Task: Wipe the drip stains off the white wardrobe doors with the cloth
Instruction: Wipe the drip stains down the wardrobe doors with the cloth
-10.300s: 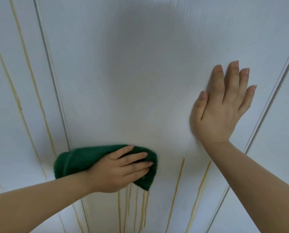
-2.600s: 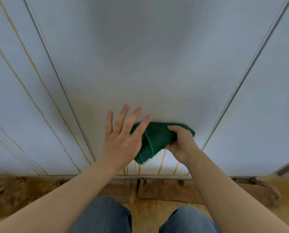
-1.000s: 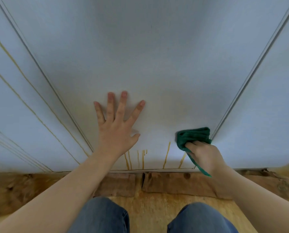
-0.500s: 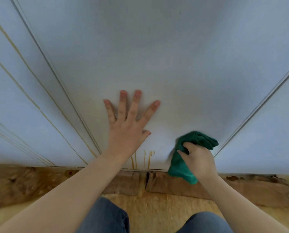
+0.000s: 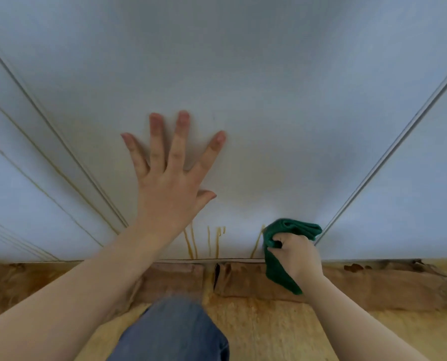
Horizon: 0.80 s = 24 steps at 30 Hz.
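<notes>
Pressing flat on the middle white wardrobe door (image 5: 269, 100), the left hand (image 5: 170, 178) has its fingers spread wide and straight, and it holds nothing. The right hand (image 5: 295, 254) is low down, near the bottom right corner of that same door. Its fingers are curled tight around a green cloth (image 5: 282, 274). The top of the cloth is bunched up and touches the door, just beside the gap to the right door (image 5: 412, 191). The bottom of the cloth hangs down past the door's edge, in front of a rough brown wooden board (image 5: 373, 287) under the doors. Yellow-brown drip stains (image 5: 191, 243) run down the bottom of the middle door, between the two hands. One more drip sits right beside the cloth, on its left. More of these stains run as thin lines down the left door (image 5: 22, 204). A knee in blue jeans (image 5: 170, 332) shows at the bottom, over a light wooden floor (image 5: 269, 334).
</notes>
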Motion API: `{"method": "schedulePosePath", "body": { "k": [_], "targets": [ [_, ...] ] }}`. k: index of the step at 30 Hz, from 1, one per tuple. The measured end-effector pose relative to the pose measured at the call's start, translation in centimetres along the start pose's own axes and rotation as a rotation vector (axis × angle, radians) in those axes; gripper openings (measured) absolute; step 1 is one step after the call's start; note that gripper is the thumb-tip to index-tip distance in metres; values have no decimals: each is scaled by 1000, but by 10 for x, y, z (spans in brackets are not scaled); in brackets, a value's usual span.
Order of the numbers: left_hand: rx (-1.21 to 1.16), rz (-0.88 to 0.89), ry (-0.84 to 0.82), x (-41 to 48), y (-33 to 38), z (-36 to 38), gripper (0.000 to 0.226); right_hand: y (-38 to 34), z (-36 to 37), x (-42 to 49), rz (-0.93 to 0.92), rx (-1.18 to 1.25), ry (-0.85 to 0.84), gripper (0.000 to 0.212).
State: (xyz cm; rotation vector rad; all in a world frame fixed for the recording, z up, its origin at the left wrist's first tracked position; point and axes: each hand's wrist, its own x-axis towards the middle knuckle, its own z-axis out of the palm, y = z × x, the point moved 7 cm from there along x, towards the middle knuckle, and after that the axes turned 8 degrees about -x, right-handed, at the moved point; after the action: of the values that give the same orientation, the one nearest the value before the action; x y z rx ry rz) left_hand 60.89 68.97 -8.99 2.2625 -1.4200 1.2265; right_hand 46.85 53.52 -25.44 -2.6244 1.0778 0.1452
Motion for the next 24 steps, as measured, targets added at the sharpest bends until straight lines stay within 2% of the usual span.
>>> {"method": "schedulePosePath", "body": {
  "k": [4,7,9,12,14,18,20,22,24],
  "targets": [
    [29,-10,-3,5,-1,-5,132,42,32,0,197,187,-25,32],
    [61,3,25,2,0,-3,131,52,46,-3,307,296,68,30],
    [58,-14,12,6,-2,-3,133,32,54,2,251,320,60,27],
    [57,-19,18,7,-2,-5,134,1,71,6,70,274,-39,26],
    [57,-19,18,6,-1,-6,133,11,74,11,82,251,-45,28],
    [41,-27,21,6,-3,-6,133,60,73,9,263,209,-33,32],
    [42,-34,16,6,-3,-6,133,64,73,9,291,206,-5,29],
    [39,-41,9,7,-3,-6,133,47,78,10,247,190,-12,24],
    [36,-39,5,6,-3,-5,132,19,87,12,122,172,-81,23]
  ]
}}
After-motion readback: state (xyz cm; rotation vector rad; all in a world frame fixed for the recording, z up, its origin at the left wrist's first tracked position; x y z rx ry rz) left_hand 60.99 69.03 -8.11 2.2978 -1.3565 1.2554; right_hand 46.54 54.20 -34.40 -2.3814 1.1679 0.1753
